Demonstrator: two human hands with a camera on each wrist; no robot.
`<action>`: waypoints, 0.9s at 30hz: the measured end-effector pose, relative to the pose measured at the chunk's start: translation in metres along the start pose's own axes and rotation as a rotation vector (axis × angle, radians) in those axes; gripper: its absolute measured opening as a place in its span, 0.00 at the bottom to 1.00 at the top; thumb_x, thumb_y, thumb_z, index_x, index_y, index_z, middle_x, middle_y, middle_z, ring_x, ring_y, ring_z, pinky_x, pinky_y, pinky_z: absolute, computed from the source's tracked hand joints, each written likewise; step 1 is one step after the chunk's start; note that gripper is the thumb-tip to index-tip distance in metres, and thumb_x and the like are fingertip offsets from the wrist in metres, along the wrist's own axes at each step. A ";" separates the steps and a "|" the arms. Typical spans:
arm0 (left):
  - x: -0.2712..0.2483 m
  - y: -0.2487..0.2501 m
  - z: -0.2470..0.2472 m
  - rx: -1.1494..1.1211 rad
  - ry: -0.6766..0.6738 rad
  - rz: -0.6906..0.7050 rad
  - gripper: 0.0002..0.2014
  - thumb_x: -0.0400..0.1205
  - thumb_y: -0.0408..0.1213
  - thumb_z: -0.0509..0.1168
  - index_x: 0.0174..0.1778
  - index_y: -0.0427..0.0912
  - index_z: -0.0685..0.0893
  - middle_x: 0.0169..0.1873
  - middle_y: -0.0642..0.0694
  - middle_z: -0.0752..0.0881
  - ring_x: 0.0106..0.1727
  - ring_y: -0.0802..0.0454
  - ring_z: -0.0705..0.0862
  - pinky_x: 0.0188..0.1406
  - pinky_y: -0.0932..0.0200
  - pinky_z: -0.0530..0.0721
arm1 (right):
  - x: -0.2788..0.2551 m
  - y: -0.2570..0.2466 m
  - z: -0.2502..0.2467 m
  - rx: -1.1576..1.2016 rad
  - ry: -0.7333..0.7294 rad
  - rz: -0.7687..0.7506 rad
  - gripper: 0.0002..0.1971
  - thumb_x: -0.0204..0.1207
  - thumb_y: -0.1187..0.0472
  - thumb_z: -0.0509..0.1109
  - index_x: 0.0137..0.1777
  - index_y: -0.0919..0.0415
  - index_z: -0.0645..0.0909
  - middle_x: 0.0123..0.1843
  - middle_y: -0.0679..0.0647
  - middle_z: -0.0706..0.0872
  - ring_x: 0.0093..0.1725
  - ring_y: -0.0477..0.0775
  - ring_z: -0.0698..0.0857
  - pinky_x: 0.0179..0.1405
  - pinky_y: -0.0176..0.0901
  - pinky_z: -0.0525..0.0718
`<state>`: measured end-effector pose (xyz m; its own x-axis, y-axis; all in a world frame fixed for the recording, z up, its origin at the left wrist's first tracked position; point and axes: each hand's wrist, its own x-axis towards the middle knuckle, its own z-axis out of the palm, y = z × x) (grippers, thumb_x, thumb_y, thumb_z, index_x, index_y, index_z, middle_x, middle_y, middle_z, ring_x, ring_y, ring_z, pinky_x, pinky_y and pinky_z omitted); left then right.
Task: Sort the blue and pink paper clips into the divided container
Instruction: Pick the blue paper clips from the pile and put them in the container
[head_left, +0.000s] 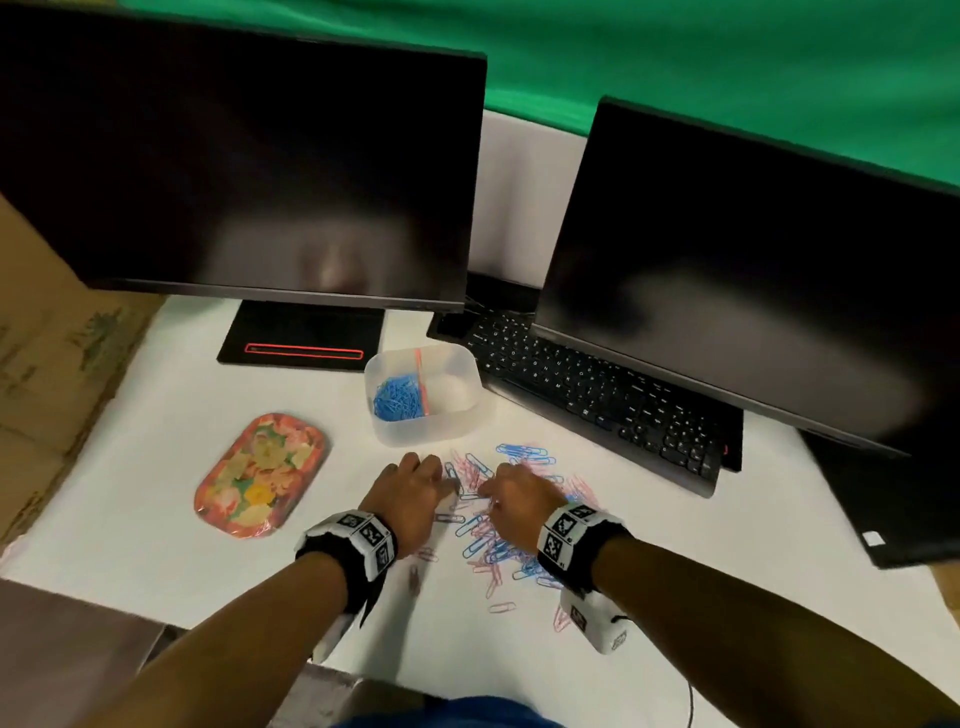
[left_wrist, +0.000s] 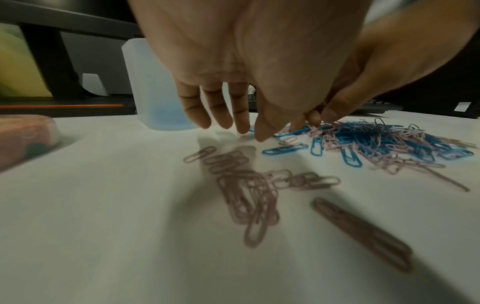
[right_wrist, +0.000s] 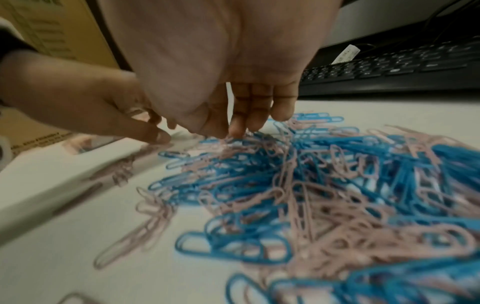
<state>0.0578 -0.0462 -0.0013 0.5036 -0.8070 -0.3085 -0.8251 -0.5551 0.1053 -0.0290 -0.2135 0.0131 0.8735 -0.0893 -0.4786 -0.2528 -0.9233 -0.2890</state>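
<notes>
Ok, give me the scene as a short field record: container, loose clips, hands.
container: translucent plastic divided container, blue clips in its left compartment, right compartment looks empty
loose clips: mixed blue and pink paper clip pile on white table
left hand: fingertips at pile's left edge; grip unclear
right hand: fingers down in pile; grip unclear

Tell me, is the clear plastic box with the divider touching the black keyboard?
Apart. In the head view a strip of white table shows between the clear plastic divided box and the black keyboard.
</notes>
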 end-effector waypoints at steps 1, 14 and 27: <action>0.000 -0.001 0.000 0.012 0.007 -0.005 0.28 0.74 0.31 0.59 0.72 0.54 0.74 0.63 0.47 0.73 0.62 0.42 0.71 0.53 0.52 0.75 | 0.000 0.002 0.004 -0.008 0.033 -0.027 0.20 0.78 0.65 0.60 0.68 0.54 0.80 0.64 0.57 0.79 0.68 0.61 0.76 0.69 0.51 0.77; 0.007 -0.009 0.002 -0.108 0.058 -0.088 0.13 0.78 0.36 0.62 0.59 0.48 0.79 0.56 0.47 0.80 0.60 0.44 0.77 0.53 0.51 0.77 | 0.016 -0.016 0.005 -0.170 0.062 -0.054 0.12 0.79 0.62 0.63 0.59 0.61 0.82 0.60 0.59 0.79 0.61 0.61 0.79 0.60 0.52 0.81; 0.012 -0.014 0.002 -0.279 0.015 -0.080 0.06 0.77 0.34 0.60 0.45 0.46 0.80 0.47 0.47 0.83 0.50 0.44 0.81 0.45 0.53 0.77 | 0.010 0.003 -0.009 0.526 0.254 0.016 0.08 0.77 0.65 0.66 0.51 0.56 0.84 0.36 0.51 0.86 0.35 0.50 0.84 0.40 0.38 0.82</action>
<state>0.0744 -0.0478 -0.0083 0.5693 -0.7605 -0.3125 -0.6813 -0.6491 0.3383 -0.0170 -0.2206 0.0149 0.9238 -0.2481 -0.2914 -0.3827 -0.6170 -0.6876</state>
